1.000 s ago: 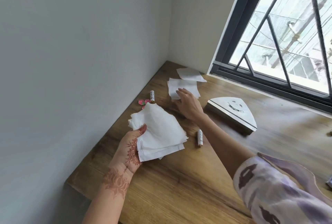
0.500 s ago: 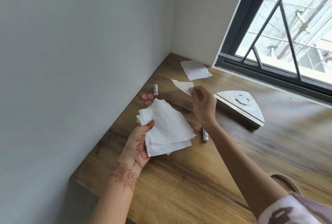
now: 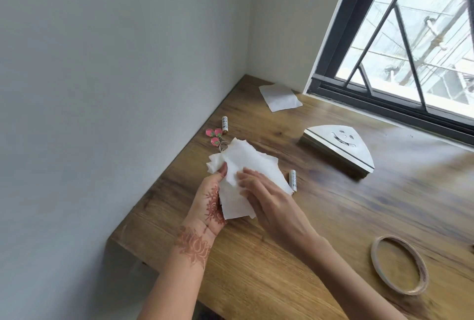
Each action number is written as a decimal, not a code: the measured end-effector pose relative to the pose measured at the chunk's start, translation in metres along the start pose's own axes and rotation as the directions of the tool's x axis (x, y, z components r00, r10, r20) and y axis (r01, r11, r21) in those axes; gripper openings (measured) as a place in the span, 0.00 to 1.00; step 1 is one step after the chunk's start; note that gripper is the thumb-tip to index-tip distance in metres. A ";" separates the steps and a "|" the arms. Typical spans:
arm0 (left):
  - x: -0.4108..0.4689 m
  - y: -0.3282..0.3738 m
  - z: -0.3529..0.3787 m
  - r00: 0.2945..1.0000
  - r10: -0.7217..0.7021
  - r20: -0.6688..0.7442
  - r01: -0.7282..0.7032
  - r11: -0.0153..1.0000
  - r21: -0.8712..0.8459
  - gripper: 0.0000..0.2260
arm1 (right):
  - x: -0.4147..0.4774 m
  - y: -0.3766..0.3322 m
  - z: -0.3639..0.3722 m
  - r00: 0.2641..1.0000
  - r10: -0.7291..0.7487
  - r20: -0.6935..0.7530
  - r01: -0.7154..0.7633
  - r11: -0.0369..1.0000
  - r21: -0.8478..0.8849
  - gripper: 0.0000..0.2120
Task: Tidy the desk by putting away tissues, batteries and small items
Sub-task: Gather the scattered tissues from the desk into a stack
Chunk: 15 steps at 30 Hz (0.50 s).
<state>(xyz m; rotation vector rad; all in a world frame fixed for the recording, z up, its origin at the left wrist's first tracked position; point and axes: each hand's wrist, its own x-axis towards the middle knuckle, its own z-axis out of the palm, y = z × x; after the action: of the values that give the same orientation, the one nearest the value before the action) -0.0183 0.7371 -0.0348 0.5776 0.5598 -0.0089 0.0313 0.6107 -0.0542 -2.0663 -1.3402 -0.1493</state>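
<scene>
My left hand [image 3: 209,207] holds a stack of white tissues [image 3: 252,166] from below, thumb over the stack's left edge. On top of the stack lies my right hand [image 3: 266,199], fingers flat, pressing a tissue down. One loose tissue [image 3: 279,97] lies at the desk's far corner. A white battery [image 3: 292,180] sits just right of the stack; a second battery [image 3: 225,124] lies by the wall. Next to that one is a pink keychain [image 3: 215,136].
A white triangular tissue holder [image 3: 341,146] with a smiley cutout lies on the wooden desk [image 3: 333,217] to the right. A tape ring [image 3: 398,264] rests near the front right. Wall runs along the left, a barred window at the back.
My right hand picked a tissue up from the desk, carried it back and laid it on the stack in my left hand. One loose tissue stays at the far corner.
</scene>
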 end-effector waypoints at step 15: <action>0.007 -0.011 0.002 0.995 -0.008 -0.100 0.007 1.000 -0.012 0.11 | 0.017 0.031 -0.028 0.993 0.117 0.003 -0.117 0.992 0.052 0.21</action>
<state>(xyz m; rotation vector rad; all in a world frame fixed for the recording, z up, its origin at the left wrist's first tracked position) -0.0132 0.7276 -0.0422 0.5666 0.6590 0.0162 0.0721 0.5994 -0.0393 -2.0940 -1.2067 -0.0628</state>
